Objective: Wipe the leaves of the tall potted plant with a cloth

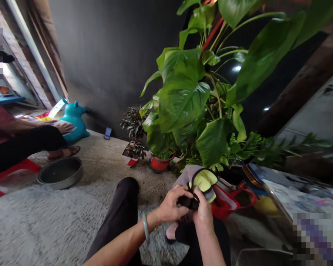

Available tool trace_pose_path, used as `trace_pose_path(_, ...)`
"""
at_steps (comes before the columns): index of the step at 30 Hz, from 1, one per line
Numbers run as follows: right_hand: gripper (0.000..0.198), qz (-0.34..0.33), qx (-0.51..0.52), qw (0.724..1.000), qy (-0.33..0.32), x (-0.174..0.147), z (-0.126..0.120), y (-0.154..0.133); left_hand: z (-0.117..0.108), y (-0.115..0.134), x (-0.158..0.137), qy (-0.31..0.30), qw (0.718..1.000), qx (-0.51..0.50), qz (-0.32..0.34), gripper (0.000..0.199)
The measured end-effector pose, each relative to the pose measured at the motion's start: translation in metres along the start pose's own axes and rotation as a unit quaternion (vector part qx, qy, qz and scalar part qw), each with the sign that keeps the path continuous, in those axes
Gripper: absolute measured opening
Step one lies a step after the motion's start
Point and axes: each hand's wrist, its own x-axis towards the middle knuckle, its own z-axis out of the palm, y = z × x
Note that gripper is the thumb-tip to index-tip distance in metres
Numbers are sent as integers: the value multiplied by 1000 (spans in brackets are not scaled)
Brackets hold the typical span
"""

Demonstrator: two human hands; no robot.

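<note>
The grey fabric piece with yellow-green lining [204, 180] is above the person's lap, its lined opening just beyond the fingertips. The right hand's [203, 207] grip is closed on its near edge, thumb against the lining. The left hand's [173, 203] grip, just beside, is pinched around a black part [188, 202] below the opening. A red-and-green pot [160, 163] stands beyond.

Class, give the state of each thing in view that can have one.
Grey fabric item: held, lime lining showing
Left hand: holding its dark part
Right hand: gripping it
Grey basin: upright on the floor
Red stool: occupied
Round red pot: upright, planted
Teal animal figure: upright
</note>
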Motion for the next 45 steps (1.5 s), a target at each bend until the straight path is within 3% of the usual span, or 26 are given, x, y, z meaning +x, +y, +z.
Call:
trace_pose_path(3, 57, -69, 35, 996, 53, 13, 21, -36, -35, -21, 14, 48, 966, -215, -138, 12)
trace_pose_path(5, 60, -149, 59, 986, 53, 19, 38, -61, -65, -44, 22, 168, 924, -276, -202, 15)
trace_pose_path(7, 61, -258, 50, 964, 34, 25, 53, -77, -95, -70, 29, 294, 865, -304, -271, 18)
trace_pose_path(9, 58, -321, -32, 947, -11, 31, 63, -81, -119, -93, 35, 369, 817, -316, -310, 13)
trace_pose_path(11, 51, -295, -181, 935, -80, 36, 63, -76, -135, -109, 42, 386, 796, -331, -328, 12)
trace_pose_path(14, 44, -251, -310, 907, -133, 35, 56, -75, -149, -121, 56, 360, 806, -336, -328, 15)
trace_pose_path(18, 53, -395, -234, 886, -61, 36, 70, -104, -157, -132, 74, 336, 817, -337, -325, 18)
trace_pose_path(21, 58, -432, -215, 876, -2, 50, 103, -110, -159, -139, 80, 299, 830, -343, -323, 21)
trace_pose_path(23, 54, -385, -278, 880, -12, 58, 121, -93, -157, -142, 82, 264, 839, -355, -317, 21)
trace_pose_path(25, 40, -292, -399, 866, -75, 60, 124, -68, -155, -143, 83, 232, 844, -376, -303, 22)
trace_pose_path(27, 28, -210, -486, 837, -136, 52, 112, -47, -153, -144, 84, 214, 845, -396, -288, 22)
trace_pose_path(29, 29, -197, -477, 839, -172, 39, 96, -46, -151, -145, 85, 211, 844, -401, -286, 21)
trace_pose_path(31, 40, -247, -408, 865, -158, 28, 89, -66, -151, -145, 85, 209, 845, -390, -301, 22)
trace_pose_path(33, 50, -339, -317, 881, -90, 24, 97, -94, -151, -145, 85, 201, 850, -374, -312, 23)
trace_pose_path(35, 56, -430, -246, 869, -5, 28, 119, -113, -150, -144, 84, 200, 855, -362, -312, 25)
trace_pose_path(37, 58, -464, -241, 852, 16, 36, 144, -111, -149, -142, 82, 203, 857, -356, -311, 27)
trace_pose_path(39, 54, -423, -321, 846, -47, 42, 157, -90, -148, -142, 81, 204, 858, -354, -311, 28)
trace_pose_path(42, 38, -319, -443, 820, -174, 42, 146, -55, -148, -145, 81, 203, 867, -348, -292, 30)
trace_pose_path(45, 38, -296, -429, 836, -173, 32, 119, -54, -149, -149, 82, 207, 865, -352, -291, 28)
